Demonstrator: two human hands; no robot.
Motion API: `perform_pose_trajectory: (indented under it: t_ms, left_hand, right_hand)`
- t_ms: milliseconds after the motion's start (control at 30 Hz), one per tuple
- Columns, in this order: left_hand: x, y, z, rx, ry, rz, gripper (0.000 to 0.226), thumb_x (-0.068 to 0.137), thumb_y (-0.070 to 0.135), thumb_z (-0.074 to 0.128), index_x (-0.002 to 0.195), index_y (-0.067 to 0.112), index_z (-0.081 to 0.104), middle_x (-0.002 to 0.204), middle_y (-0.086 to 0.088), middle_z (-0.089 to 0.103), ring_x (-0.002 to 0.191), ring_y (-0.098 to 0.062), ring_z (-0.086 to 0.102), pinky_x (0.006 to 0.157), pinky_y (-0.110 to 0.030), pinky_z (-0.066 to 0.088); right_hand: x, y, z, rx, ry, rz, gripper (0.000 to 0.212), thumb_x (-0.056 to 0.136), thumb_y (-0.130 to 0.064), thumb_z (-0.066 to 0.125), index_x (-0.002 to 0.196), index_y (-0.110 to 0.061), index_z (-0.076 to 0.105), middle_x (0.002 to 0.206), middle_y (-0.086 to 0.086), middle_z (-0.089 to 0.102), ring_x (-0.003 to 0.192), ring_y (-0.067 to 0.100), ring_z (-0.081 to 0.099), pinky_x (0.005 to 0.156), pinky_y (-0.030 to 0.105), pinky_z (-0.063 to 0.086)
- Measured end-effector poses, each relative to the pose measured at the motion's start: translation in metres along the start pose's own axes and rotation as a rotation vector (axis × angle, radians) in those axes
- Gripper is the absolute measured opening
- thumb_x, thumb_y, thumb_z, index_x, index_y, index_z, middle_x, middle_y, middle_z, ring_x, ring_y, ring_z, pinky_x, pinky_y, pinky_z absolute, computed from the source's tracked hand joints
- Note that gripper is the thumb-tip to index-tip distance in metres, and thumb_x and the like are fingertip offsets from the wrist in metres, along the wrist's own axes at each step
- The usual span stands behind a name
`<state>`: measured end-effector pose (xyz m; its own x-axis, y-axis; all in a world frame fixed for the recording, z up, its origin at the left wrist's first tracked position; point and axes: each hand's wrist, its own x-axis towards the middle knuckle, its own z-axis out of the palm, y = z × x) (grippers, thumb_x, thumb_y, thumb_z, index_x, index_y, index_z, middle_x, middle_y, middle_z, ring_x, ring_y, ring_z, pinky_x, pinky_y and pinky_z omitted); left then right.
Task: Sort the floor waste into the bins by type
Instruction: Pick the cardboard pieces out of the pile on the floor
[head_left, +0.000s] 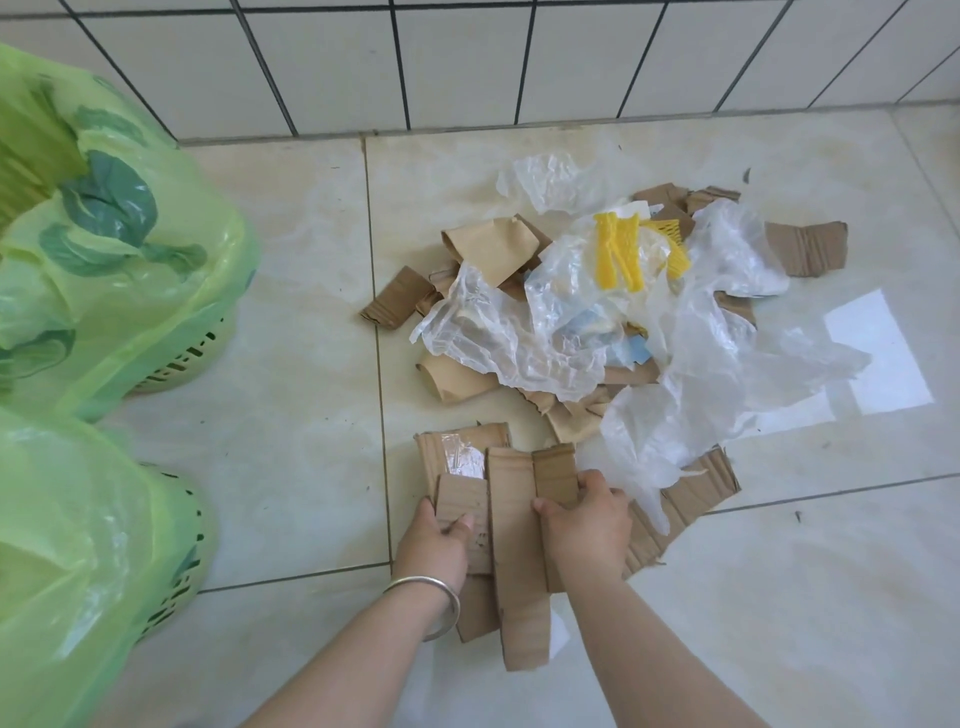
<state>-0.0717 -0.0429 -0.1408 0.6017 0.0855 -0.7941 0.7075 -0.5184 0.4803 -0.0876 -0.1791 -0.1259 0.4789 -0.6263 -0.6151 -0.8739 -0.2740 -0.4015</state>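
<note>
Both hands grip the cardboard strips (511, 525) at the waste pile's (597, 322) near edge, left hand (434, 545) pinching one side, right hand (584, 525) clamping the other (long axes pointing toward the pile), the lined bins (171, 358) left of it.

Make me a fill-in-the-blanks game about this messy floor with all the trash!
1. Both hands, the left hand and the right hand, are gripping pieces of ____.
2. The two bins are lined with bags of the colour ____.
3. The foam net on top of the pile is coloured ____.
4. The bracelet is on the ____ wrist.

Missing words: cardboard; green; yellow; left
</note>
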Motion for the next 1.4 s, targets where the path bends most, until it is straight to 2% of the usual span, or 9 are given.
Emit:
perform_pose_trajectory:
  t_ms: [300, 400, 533, 633, 700, 800, 1033, 1133, 1400]
  left_hand:
    - [-0.018, 0.003, -0.019, -0.041, 0.001, 0.024, 0.032, 0.091, 0.021, 0.054, 0.121, 0.011, 0.05, 0.118, -0.011, 0.064, 0.107, -0.028, 0.06, 0.096, -0.033, 0.047]
    - [-0.04, 0.006, -0.038, -0.105, 0.023, 0.032, 0.048, 0.091, 0.024, 0.055, 0.136, 0.011, 0.043, 0.131, -0.008, 0.058, 0.119, -0.028, 0.055, 0.103, -0.034, 0.042]
    - [-0.085, 0.02, -0.071, -0.222, 0.096, 0.18, 0.019, 0.093, 0.017, 0.053, 0.111, 0.018, 0.046, 0.095, 0.004, 0.061, 0.089, -0.02, 0.057, 0.071, -0.024, 0.042]
    - [-0.124, 0.032, -0.105, -0.31, 0.184, 0.356, 0.011, 0.092, 0.015, 0.053, 0.095, 0.024, 0.047, 0.078, 0.01, 0.064, 0.082, -0.021, 0.062, 0.066, -0.021, 0.044]
    - [-0.149, 0.038, -0.134, -0.374, 0.273, 0.476, 0.017, 0.092, 0.015, 0.054, 0.087, 0.028, 0.044, 0.076, 0.017, 0.062, 0.074, -0.001, 0.063, 0.064, -0.017, 0.044]
    - [-0.181, 0.043, -0.187, -0.411, 0.454, 0.642, 0.012, 0.092, 0.014, 0.053, 0.098, 0.019, 0.044, 0.071, 0.023, 0.056, 0.062, 0.021, 0.053, 0.058, -0.005, 0.039]
    - [-0.231, 0.018, -0.298, -0.562, 0.789, 0.87, 0.032, 0.085, 0.028, 0.049, 0.109, 0.008, 0.05, 0.088, 0.018, 0.06, 0.08, 0.006, 0.059, 0.068, 0.001, 0.039]
    - [-0.22, -0.01, -0.322, -0.717, 0.744, 0.836, 0.023, 0.084, 0.021, 0.05, 0.107, 0.019, 0.052, 0.098, 0.02, 0.061, 0.089, 0.012, 0.06, 0.081, -0.002, 0.044]
    - [-0.15, -0.069, -0.324, -0.74, 0.536, 0.368, 0.038, 0.089, 0.002, 0.056, 0.125, 0.011, 0.053, 0.108, -0.002, 0.063, 0.113, -0.023, 0.059, 0.082, -0.018, 0.042]
  right_hand:
    - [-0.025, -0.007, -0.016, 0.099, -0.068, 0.091, 0.053, 0.083, -0.02, 0.069, 0.128, -0.017, 0.042, 0.084, -0.003, 0.055, 0.091, 0.022, 0.052, 0.073, 0.029, 0.034]
    - [-0.051, -0.025, -0.028, 0.017, -0.144, 0.043, 0.028, 0.086, -0.025, 0.063, 0.113, -0.015, 0.059, 0.08, -0.005, 0.058, 0.084, 0.02, 0.055, 0.066, 0.025, 0.034]
    - [-0.096, -0.058, -0.048, 0.024, -0.165, -0.137, 0.015, 0.089, -0.023, 0.059, 0.075, -0.02, 0.057, 0.066, -0.007, 0.055, 0.061, 0.008, 0.049, 0.054, 0.026, 0.038]
    - [-0.132, -0.098, -0.065, 0.022, -0.112, -0.268, 0.014, 0.088, -0.024, 0.06, 0.092, -0.011, 0.062, 0.076, -0.002, 0.061, 0.066, 0.009, 0.053, 0.053, 0.024, 0.038]
    - [-0.161, -0.129, -0.071, 0.05, -0.093, -0.384, 0.018, 0.088, -0.025, 0.061, 0.098, -0.01, 0.066, 0.081, 0.001, 0.065, 0.074, 0.018, 0.059, 0.06, 0.028, 0.044]
    - [-0.217, -0.175, -0.073, 0.081, -0.076, -0.618, 0.005, 0.089, -0.022, 0.06, 0.088, -0.018, 0.063, 0.073, -0.006, 0.061, 0.075, 0.021, 0.057, 0.06, 0.026, 0.04]
    - [-0.332, -0.237, -0.026, 0.363, -0.147, -0.971, 0.012, 0.087, -0.014, 0.06, 0.078, -0.022, 0.061, 0.071, -0.005, 0.063, 0.073, 0.015, 0.059, 0.068, 0.028, 0.046]
    - [-0.352, -0.243, 0.009, 0.396, -0.268, -0.985, 0.016, 0.084, -0.001, 0.057, 0.074, -0.013, 0.058, 0.062, -0.006, 0.051, 0.055, 0.005, 0.041, 0.051, 0.011, 0.035]
    - [-0.316, -0.222, 0.102, 0.313, -0.437, -0.625, 0.027, 0.081, 0.004, 0.053, 0.076, -0.022, 0.059, 0.071, 0.0, 0.058, 0.069, 0.018, 0.05, 0.057, 0.025, 0.039]
